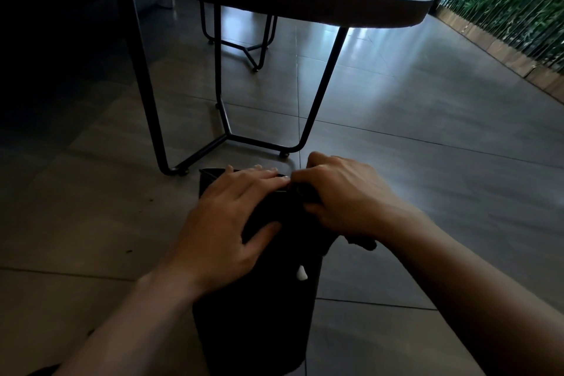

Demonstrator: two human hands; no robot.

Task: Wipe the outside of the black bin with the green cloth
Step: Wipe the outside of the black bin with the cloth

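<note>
Both hands sit low in the frame's middle on the bin [256, 323], which stands on the floor [427, 162]. Left hand [235, 223] lies flat, fingers straight, on its top. Right hand [341, 198] curls round a dark cloth [361, 243] at the bin's rim.

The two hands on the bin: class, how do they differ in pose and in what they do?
1. The left hand lies with fingers straight and spread; the right hand has its fingers curled.
2. The left hand presses flat on the black bin; the right hand grips a dark bunched cloth, its colour unclear in the dim light.
Shared: both are bare and rest at the bin's upper part.
</note>
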